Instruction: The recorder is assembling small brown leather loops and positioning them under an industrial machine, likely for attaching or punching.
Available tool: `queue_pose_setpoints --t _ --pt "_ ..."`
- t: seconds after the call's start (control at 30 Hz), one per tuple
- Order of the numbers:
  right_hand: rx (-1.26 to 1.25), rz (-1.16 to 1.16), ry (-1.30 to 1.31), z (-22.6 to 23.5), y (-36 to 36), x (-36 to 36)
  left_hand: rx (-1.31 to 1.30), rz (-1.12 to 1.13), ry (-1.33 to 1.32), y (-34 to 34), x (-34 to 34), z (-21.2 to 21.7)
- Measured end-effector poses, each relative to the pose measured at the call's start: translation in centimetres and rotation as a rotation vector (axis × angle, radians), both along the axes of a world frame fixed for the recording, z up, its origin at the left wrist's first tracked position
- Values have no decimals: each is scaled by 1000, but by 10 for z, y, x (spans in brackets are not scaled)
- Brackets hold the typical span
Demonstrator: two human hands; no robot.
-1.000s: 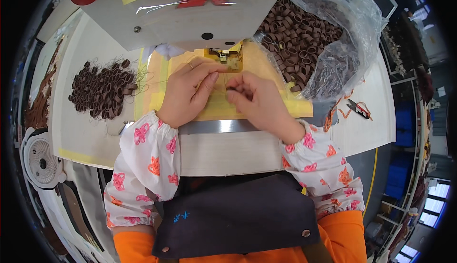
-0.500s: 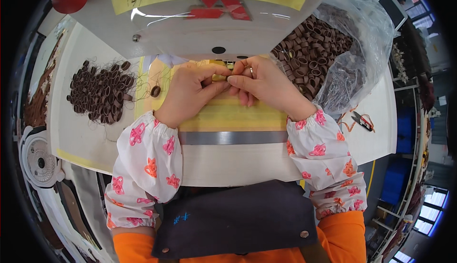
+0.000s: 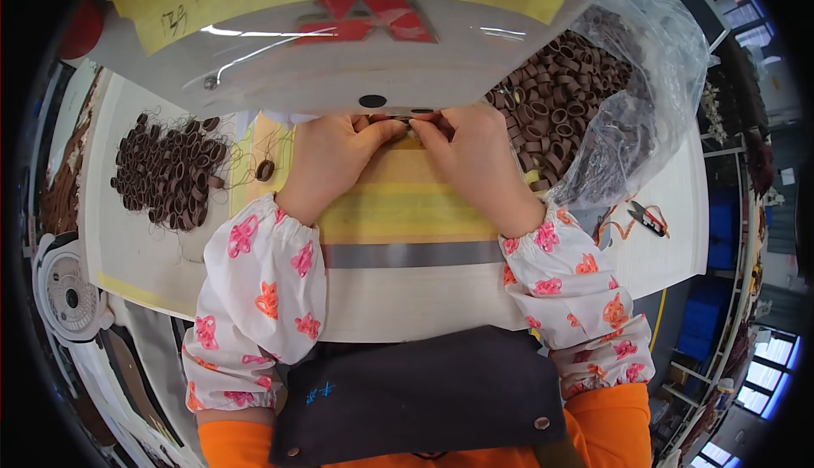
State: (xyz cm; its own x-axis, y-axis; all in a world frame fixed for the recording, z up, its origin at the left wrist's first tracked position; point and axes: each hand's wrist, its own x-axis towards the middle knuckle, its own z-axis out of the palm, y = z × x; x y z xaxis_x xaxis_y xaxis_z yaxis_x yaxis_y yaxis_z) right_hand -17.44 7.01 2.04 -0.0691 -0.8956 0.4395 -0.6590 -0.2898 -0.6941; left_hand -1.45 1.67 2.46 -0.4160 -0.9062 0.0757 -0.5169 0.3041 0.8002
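A: Two hands entered first, near to far. Left hand point(image 3: 326, 163) and right hand point(image 3: 471, 158) lay just above frame centre on the yellow work mat point(image 3: 398, 209), fingertips meeting at the mat's upper edge.

B: Grip state?

A: Both pinched narrow on one small brown loop point(image 3: 410, 129), mostly hidden under the overhang of the sewing machine point(image 3: 339, 52). Only a sliver showed.

B: Handling notes for that item?

A: Judged light, soft and limp, a short band of elastic or ribbon; likely to curl or slip unless held by its two edges close to the needle area, as the fingertips were doing.

B: Stock nearby?

A: One stray loop point(image 3: 265, 169) left of the left hand; a heap of brown loops point(image 3: 170, 180) at middle left; a clear bag of loops point(image 3: 577, 103) at upper right; small snips point(image 3: 649, 218) at right.

B: Changes against the earlier pictures?

A: A second before, the hands lay flat lower on the mat with the brass presser part visible between them; by this entry they had moved up under the machine head, which filled more of the upper frame.
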Motion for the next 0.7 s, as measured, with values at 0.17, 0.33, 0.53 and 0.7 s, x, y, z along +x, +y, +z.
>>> queue_pose_setpoints --t 0.17,0.33,0.53,0.7 --pt "-9 -4 40 0 -1 0 159 47 -95 -1 1 7" --pt "6 3 56 -1 -2 0 133 10 -162 -7 2 0" --pt "25 16 67 2 -2 -1 -130 -51 -7 -8 4 -6" --pt "-33 38 131 1 -6 -5 -91 -42 17 -6 2 -7"
